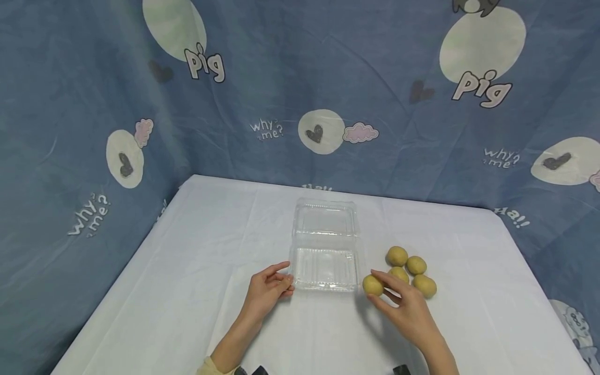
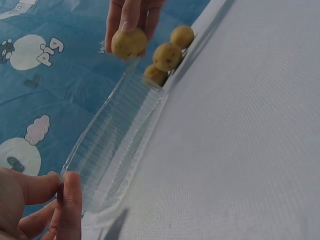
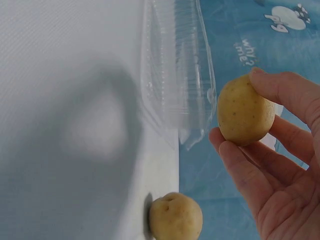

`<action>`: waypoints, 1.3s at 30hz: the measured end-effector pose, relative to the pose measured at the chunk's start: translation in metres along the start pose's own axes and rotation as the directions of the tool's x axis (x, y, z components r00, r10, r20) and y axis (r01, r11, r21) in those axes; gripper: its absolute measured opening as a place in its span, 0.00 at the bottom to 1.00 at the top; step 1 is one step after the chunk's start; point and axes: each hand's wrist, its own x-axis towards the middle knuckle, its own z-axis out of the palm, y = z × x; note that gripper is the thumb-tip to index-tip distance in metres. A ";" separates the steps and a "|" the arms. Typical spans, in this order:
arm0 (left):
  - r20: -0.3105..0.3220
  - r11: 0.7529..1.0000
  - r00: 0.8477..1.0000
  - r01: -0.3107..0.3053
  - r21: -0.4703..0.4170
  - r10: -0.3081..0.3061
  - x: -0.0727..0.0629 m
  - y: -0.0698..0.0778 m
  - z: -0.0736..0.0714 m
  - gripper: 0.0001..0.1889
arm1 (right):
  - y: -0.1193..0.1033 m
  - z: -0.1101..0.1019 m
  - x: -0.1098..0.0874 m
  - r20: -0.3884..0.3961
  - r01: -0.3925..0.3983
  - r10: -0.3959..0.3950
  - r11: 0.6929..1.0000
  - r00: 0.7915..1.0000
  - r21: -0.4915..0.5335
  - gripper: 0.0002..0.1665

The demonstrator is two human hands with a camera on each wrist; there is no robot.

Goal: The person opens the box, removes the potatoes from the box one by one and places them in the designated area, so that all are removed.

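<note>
A clear plastic clamshell box (image 1: 325, 268) lies opened flat on the table, its lid (image 1: 325, 219) folded back away from me. My left hand (image 1: 269, 291) pinches the box's left rim between thumb and fingers, as the left wrist view shows. In my right hand (image 1: 408, 312) a small yellow potato (image 3: 245, 111) is gripped between thumb and fingertips, held up off the table just right of the box. Several more potatoes (image 1: 424, 286) sit in a loose group on the cloth beyond and beside the right hand.
A white cloth covers the table (image 1: 187, 260). Behind it and along the left hangs a blue printed curtain (image 1: 398, 172). Small dark objects (image 1: 259, 370) poke in at the bottom edge of the head view.
</note>
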 end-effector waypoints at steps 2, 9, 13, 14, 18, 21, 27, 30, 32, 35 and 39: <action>0.000 1.000 1.000 0.000 0.001 0.000 0.000 -0.001 0.000 0.24 | 0.002 0.000 -0.001 -0.003 0.001 -0.001 1.000 1.000 -0.008 0.25; -0.001 1.000 1.000 -0.002 0.005 0.002 0.000 -0.001 -0.001 0.23 | 0.005 0.000 -0.005 -0.014 0.005 -0.005 1.000 1.000 -0.030 0.25; -0.002 1.000 1.000 -0.002 0.005 0.002 0.000 0.001 0.000 0.24 | 0.007 -0.001 -0.007 -0.023 0.008 -0.008 0.999 1.000 -0.035 0.26; -0.002 1.000 1.000 -0.003 0.006 0.003 0.000 0.001 0.000 0.24 | 0.008 -0.001 -0.008 -0.025 0.007 -0.008 0.999 1.000 -0.040 0.26; 0.000 1.000 1.000 -0.003 0.007 0.003 0.001 -0.001 -0.001 0.24 | 0.013 -0.001 -0.011 -0.032 0.004 -0.006 0.998 0.999 -0.061 0.27; 0.004 1.000 1.000 -0.010 0.009 0.010 0.001 -0.003 -0.001 0.24 | 0.016 -0.002 -0.014 -0.035 -0.004 0.002 0.997 0.999 -0.078 0.27; 0.007 1.000 1.000 -0.002 0.006 0.002 0.002 -0.004 -0.001 0.24 | 0.020 -0.007 -0.019 -0.042 -0.059 0.055 0.992 0.998 -0.107 0.28; 0.004 1.000 1.000 0.006 0.004 -0.006 0.002 -0.004 -0.002 0.24 | 0.021 -0.009 -0.023 -0.044 -0.084 0.079 0.989 0.996 -0.118 0.28; 0.006 1.000 1.000 0.006 0.007 -0.006 0.002 -0.004 -0.002 0.24 | 0.022 -0.011 -0.025 -0.041 -0.099 0.095 0.988 0.995 -0.119 0.28; 0.006 1.000 1.000 0.008 0.009 -0.008 0.001 -0.004 -0.002 0.24 | 0.023 -0.015 -0.029 -0.045 -0.119 0.114 0.985 0.992 -0.127 0.28; 0.005 1.000 1.000 0.010 0.007 -0.010 0.001 -0.004 -0.002 0.24 | 0.027 -0.018 -0.033 -0.059 -0.130 0.123 0.981 0.991 -0.142 0.28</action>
